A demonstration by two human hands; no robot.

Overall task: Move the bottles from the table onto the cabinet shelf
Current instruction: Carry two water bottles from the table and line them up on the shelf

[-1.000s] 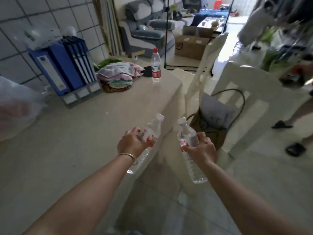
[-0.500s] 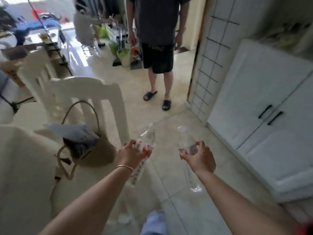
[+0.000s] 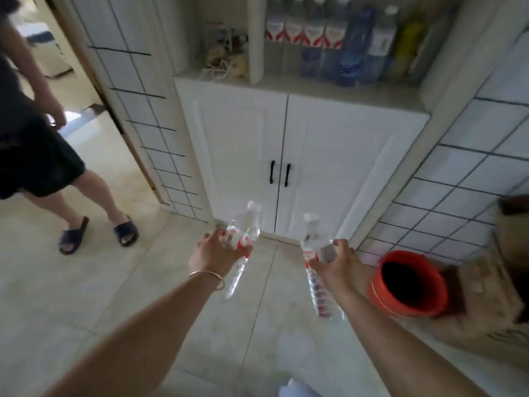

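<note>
A person's left hand [image 3: 213, 255] grips a clear water bottle [image 3: 242, 237] around its red label, while the right hand [image 3: 339, 263] wraps another clear bottle [image 3: 315, 270] at its label, both carried cap-forward above the tiled floor [image 3: 114, 282]. Ahead stands a white cabinet [image 3: 329, 156] with closed doors; its far shelf [image 3: 329, 87] holds a row of bottles [image 3: 323, 38]. A red bucket [image 3: 409, 285] sits near right; a bystander in dark sandals [image 3: 98, 233] stands left.
</note>
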